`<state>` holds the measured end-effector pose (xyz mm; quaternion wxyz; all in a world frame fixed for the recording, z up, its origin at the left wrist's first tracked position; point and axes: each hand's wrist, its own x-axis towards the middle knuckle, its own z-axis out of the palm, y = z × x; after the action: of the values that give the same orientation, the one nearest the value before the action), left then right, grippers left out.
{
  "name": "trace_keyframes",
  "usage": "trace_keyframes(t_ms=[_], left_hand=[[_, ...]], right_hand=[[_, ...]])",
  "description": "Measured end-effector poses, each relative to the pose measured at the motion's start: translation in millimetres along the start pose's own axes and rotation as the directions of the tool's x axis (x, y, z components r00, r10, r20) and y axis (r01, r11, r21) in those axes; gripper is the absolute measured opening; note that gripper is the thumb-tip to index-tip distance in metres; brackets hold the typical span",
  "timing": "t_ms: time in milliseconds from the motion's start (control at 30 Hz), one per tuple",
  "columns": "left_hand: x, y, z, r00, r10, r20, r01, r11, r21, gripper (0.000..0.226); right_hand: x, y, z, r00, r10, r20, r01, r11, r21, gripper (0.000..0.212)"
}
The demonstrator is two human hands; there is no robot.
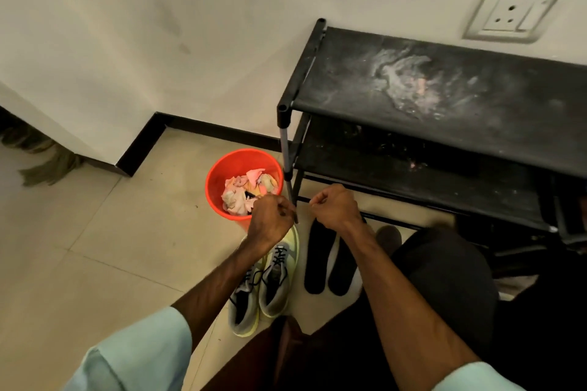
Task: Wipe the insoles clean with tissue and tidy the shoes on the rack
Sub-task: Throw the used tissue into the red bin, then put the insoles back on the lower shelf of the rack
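Left grip [270, 219] and right grip [333, 206] hover, fingers curled, at the black fabric-shelved shoe rack's [444, 89] front-left leg. Whether they pinch anything is unclear. Two flat black insoles [330, 260] lie on the floor under the right wrist.

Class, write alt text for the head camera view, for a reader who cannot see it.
A person's left hand and right hand hover with curled fingers over a pair of yellow-grey sneakers and two black insoles lying on the tiled floor. An orange bin of crumpled tissue stands beside a dusty black shoe rack against the wall.
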<state>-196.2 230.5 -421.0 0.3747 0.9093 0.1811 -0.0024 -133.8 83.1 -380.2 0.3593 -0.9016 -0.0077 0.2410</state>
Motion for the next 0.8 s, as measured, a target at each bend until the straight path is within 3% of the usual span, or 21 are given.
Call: trace_keyframes(t_ms=[133, 233, 333, 433, 500, 600, 700, 800], left_hand=[[-5, 31, -2, 0.996, 0.065, 0.069, -0.067, 0.997, 0.034, 0.009], [-12, 62, -15, 0.973, 0.136, 0.187, -0.150, 0.987, 0.061, 0.009], [-22, 103, -30, 0.930, 0.199, 0.308, -0.199, 0.980, -0.032, 0.007], [-35, 159, -33, 0.889, 0.312, 0.335, -0.303, 0.949, -0.081, 0.006], [-45, 198, -34, 0.858, 0.422, 0.292, -0.423, 0.904, -0.062, 0.006], [-59, 252, -26, 0.801, 0.517, 0.301, -0.529, 0.847, -0.046, 0.006], [-70, 287, 9, 0.767, 0.507, 0.394, -0.537, 0.843, -0.041, 0.007], [-80, 306, 67, 0.771, 0.390, 0.503, -0.464, 0.886, 0.024, 0.008]], right_hand=[[-21, 9, -30, 1.000, -0.004, 0.007, 0.004, 1.000, -0.012, 0.018], [-39, 14, -62, 0.999, -0.002, 0.043, 0.000, 0.998, 0.056, 0.013], [-69, 23, -105, 0.996, -0.080, 0.034, 0.066, 0.949, 0.307, 0.011], [-105, 34, -152, 0.981, -0.116, -0.155, 0.180, 0.837, 0.517, 0.013], [-123, 49, -177, 0.958, -0.067, -0.277, 0.214, 0.811, 0.545, 0.014], [-143, 89, -200, 0.962, 0.040, -0.271, 0.147, 0.761, 0.632, 0.014], [-144, 128, -199, 0.938, 0.217, -0.272, 0.026, 0.737, 0.675, 0.013], [-133, 152, -187, 0.895, 0.339, -0.291, -0.053, 0.726, 0.686, 0.021]])
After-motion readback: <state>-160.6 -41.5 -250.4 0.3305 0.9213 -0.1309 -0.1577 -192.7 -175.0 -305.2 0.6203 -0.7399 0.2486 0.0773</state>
